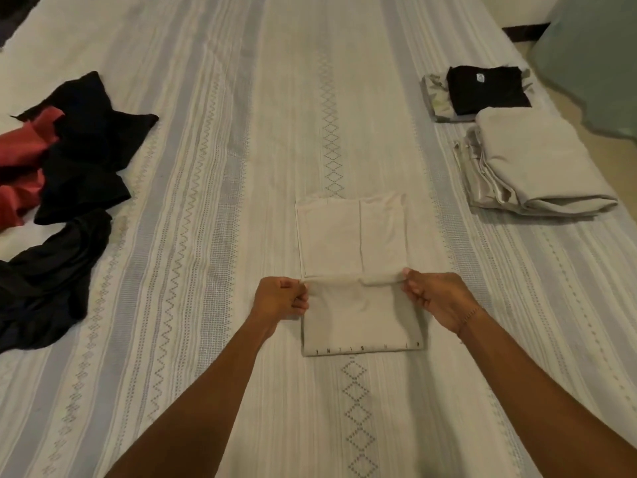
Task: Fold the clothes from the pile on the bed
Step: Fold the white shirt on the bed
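The bedspread [213, 167] is matt woven cloth, with raised stitched zigzag and diamond bands. At the centre lies a cream garment [348, 243] of smooth, soft, matt knit. At nine o'clock, the black clothes [89, 150] look matt, the red piece [24, 150] faintly sheeny. At two o'clock, a beige folded cloth [537, 160] looks soft over a satiny, glossy layer [482, 188].

A home bedroom: a bed [241, 132] under a striped, patterned cover fills the view. Loose black and red clothes [69, 160] lie at nine o'clock, folded stacks [527, 160] at two o'clock, and a pale green pillow [599, 63] beyond them.
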### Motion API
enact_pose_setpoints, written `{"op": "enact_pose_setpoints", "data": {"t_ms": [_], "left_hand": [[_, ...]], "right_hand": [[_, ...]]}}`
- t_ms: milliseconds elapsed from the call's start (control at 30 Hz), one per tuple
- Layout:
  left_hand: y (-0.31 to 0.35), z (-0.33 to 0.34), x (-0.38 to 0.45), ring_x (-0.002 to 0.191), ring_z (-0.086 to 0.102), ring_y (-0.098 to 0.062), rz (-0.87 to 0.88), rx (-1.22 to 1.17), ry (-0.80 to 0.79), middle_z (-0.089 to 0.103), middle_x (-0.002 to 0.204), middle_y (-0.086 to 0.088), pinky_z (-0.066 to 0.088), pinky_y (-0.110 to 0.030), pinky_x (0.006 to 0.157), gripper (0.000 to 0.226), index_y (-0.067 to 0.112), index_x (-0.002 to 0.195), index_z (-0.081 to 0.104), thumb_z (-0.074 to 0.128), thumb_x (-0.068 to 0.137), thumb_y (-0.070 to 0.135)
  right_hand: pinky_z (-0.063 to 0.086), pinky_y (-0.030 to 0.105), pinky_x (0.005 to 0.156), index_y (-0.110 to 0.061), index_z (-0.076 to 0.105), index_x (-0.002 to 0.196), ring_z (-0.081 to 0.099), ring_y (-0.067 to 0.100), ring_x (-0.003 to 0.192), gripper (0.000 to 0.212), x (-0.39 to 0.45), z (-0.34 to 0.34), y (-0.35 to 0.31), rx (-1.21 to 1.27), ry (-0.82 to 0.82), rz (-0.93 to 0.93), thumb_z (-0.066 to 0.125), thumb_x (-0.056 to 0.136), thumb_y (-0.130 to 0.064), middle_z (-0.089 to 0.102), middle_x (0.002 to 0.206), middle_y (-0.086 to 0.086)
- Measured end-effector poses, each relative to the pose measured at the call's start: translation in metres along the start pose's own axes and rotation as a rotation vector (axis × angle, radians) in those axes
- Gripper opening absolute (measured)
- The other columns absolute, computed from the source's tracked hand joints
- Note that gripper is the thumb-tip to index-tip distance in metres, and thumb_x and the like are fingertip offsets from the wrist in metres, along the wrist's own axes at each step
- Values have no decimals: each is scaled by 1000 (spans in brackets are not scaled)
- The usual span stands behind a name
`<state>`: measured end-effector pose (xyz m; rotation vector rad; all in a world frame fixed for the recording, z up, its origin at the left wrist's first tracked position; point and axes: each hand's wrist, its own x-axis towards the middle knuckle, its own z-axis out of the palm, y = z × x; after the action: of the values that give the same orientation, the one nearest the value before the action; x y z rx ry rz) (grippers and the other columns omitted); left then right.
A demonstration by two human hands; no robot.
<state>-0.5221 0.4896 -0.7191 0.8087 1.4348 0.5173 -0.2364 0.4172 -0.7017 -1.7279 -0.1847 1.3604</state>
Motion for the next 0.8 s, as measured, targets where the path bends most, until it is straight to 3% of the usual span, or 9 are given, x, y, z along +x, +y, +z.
{"op": "enact_pose_setpoints", "data": {"t_ms": [100,200,267,300,400,500,567,667,800], "left_hand": [[-15,6,13,63,66,-19,200,296,215,70,84,-16,58,-35,61,12,2,101,66,71,91,6],[-37,22,1,91,65,-16,632,742,327,67,106,-4,56,-31,78,30,9,121,61,68,93,16],[-53,38,-9,115,62,-22,911,1044,259,64,128,-10,53,-36,96,43,8,132,58,68,94,24],[-61,46,-11,128,56,-25,998,1196,203,58,140,-13,46,-39,107,50,9,140,53,64,97,30],[-75,53,0,155,10,-25,968,1448,17,12,168,-11,18,-47,125,66,15,161,17,33,107,50],[-77,49,4,155,-14,-21,858,1469,-51,-14,168,-4,8,-48,126,74,18,161,-4,22,106,60],[-74,45,0,154,-18,-22,855,1480,-108,-16,167,-8,0,-45,126,87,14,160,-7,23,101,70],[-86,26,-10,155,-9,-27,970,1535,-220,-6,168,-14,0,-44,127,104,10,161,4,32,90,81],[-114,7,-16,152,20,-33,1090,1577,-116,20,164,-20,30,-51,120,82,7,156,31,48,96,60]], "right_hand": [[52,32,88,-3,68,115,66,20,97,40,4,12,19,-361,165,-156,79,87,-30,71,103,8],[45,32,87,-14,61,125,56,21,110,35,-16,29,47,-781,335,-629,65,96,-32,61,117,3],[45,37,100,-14,55,136,48,25,128,41,-22,39,71,-1040,236,-953,50,102,-36,53,137,9],[38,40,112,-15,47,146,38,25,141,48,-16,40,84,-1159,135,-1023,44,104,-38,44,150,11],[14,49,125,-17,13,162,0,25,156,66,3,33,107,-1412,-12,-955,32,107,-49,5,169,10],[6,50,126,-14,1,162,-10,25,156,81,9,23,107,-1476,-68,-905,27,103,-63,-7,169,9],[-2,47,126,-12,-1,161,-12,26,155,94,5,13,103,-1494,-144,-926,32,98,-73,-10,169,11],[3,47,127,-8,6,161,-5,27,156,101,-5,-15,106,-1502,-254,-1012,42,93,-74,-4,169,11],[15,42,124,-4,27,156,21,33,153,72,-3,-47,121,-1468,-173,-1169,53,95,-31,20,165,18]]}}
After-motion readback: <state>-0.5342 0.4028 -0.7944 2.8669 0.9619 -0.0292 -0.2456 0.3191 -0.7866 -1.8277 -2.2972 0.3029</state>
